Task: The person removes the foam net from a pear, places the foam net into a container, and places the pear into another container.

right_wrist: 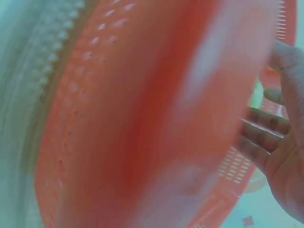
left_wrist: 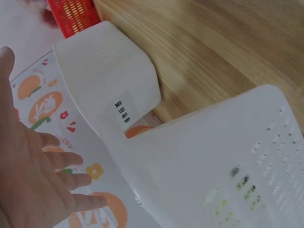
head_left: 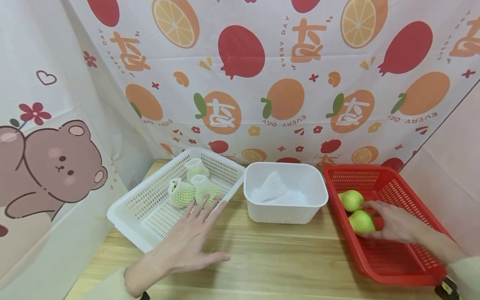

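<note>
Two green apples [head_left: 362, 222] lie along the left side of the red basket [head_left: 360, 254]. My right hand [head_left: 393, 223] is inside that basket, its fingertips right at the apples and its thumb near the front one's lower edge. In the right wrist view the fingers [right_wrist: 263, 137] look fairly straight, and the basket wall hides most of the fruit. My left hand [head_left: 187, 243], palm down with fingers spread, hovers by the front right edge of the white basket [head_left: 131, 204] and holds nothing. Inside it sit three green fruits [head_left: 182, 195] in white foam nets.
Between the two baskets stands a white plastic bin [head_left: 286, 212] with white foam nets [head_left: 273, 187] inside. All stand on a wooden table [head_left: 277, 262]. A fruit-printed curtain [head_left: 255, 104] hangs close behind, and pale cloth hangs at both sides.
</note>
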Demonstrator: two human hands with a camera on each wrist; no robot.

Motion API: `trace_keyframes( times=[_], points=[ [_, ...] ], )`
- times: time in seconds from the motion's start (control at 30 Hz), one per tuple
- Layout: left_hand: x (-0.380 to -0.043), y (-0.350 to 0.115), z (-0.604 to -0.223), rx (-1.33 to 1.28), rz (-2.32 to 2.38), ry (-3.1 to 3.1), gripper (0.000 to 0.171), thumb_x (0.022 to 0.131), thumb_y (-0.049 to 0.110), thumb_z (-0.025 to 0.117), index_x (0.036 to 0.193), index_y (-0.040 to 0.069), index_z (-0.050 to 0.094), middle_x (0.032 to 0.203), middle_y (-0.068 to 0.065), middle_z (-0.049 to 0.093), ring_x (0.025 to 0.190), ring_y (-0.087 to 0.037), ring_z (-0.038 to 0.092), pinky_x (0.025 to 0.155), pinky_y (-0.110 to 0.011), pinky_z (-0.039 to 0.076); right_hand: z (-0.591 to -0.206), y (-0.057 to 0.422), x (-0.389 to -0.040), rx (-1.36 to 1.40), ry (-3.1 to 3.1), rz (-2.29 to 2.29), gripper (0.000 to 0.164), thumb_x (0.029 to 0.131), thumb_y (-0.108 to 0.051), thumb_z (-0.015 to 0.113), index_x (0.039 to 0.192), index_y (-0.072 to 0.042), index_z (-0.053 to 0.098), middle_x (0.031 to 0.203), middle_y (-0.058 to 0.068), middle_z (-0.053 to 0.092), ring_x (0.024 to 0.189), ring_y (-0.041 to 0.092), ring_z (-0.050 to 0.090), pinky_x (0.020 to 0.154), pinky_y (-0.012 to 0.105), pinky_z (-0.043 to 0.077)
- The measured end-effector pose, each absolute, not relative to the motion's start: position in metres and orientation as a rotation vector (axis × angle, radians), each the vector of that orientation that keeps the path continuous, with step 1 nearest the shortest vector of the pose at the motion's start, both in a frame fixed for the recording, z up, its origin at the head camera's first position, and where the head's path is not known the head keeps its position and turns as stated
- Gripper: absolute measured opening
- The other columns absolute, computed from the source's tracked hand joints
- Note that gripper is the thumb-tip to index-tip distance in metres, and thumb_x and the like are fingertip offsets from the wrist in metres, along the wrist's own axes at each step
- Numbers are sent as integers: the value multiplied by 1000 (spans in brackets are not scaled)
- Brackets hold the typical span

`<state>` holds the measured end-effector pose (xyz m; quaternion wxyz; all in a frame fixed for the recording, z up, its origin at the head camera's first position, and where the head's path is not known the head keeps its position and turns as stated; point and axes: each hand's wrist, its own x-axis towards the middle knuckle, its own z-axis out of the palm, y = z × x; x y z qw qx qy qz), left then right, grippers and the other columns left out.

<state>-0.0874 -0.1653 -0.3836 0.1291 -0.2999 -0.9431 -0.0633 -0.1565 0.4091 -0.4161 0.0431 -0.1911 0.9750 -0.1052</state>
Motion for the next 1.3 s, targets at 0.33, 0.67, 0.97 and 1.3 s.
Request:
trace_keyframes(
  times=[0.33, 0.67, 0.97, 1.3],
  points=[
    [-92, -185, -380, -822, -179, -2767, 109, 87, 83, 59, 164, 11, 35, 169, -16, 41, 156, -41, 40, 124, -61, 37, -391, 395, -143, -549, 3073, -253, 90, 81, -67, 80, 143, -7, 58, 139, 29, 62, 117, 47, 68, 83, 65, 61],
    [-96, -203, -385, -779, -191, -2709, 106, 85, 75, 69, 161, 7, 40, 165, -17, 47, 152, -41, 45, 123, -58, 37, -376, 366, -126, -594, 3200, -200, 93, 82, -71, 77, 148, -9, 54, 141, 22, 61, 122, 45, 65, 86, 66, 60],
    [-104, -219, -391, -725, -259, -2701, 103, 82, 66, 77, 157, 4, 45, 160, -18, 52, 149, -40, 48, 121, -58, 37, -380, 341, -112, -613, 3294, -147, 102, 80, -74, 76, 154, -10, 49, 152, 21, 54, 134, 47, 55, 101, 73, 51],
    [-115, -240, -394, -680, -331, -2673, 91, 84, 56, 79, 151, 1, 50, 149, -19, 59, 136, -42, 56, 112, -61, 46, -386, 309, -97, -664, 3341, -218, 104, 77, -73, 79, 158, -15, 47, 157, 14, 51, 138, 39, 53, 105, 71, 50]
  ],
)
